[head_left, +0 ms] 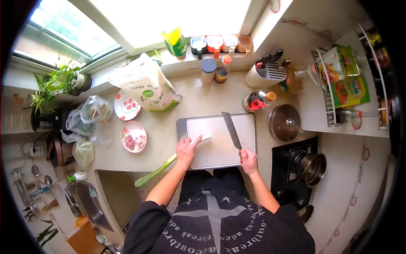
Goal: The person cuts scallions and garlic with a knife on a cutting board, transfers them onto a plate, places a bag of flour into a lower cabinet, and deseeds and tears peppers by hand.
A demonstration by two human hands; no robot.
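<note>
Green at one end and white at the other: a long, thin onion stalk (160, 169), gripped in the curled fingers of the left hand (186, 151). White end over the flat white cutting board with grey edges (211, 157), green end poking out past the front of the pale, speckled tabletop (165, 127). Likely light, firm in the white part, bendy and easy to squash in the green part, maybe slippery if wet. Best held gently by the white part, fingertips tucked back from anything sharp.

Right hand (248, 161) closed round the brown handle of a wide, dark metal knife (231, 131); blade apart from the stalk, slanting toward the board's far edge. Hard to tell whether touching the board. Probably heavy and sharp, so best held by the handle only.

Off to the left, a small round pink-and-white bowl (133, 126) with pink chopped bits (134, 142) inside, and a big white bag with green print (148, 80). Near the right side, a round shiny pot with a see-through lid (281, 125), perhaps tight for the elbow. Just beside the green end, the bare left forearm (165, 186), easy to bump.
</note>
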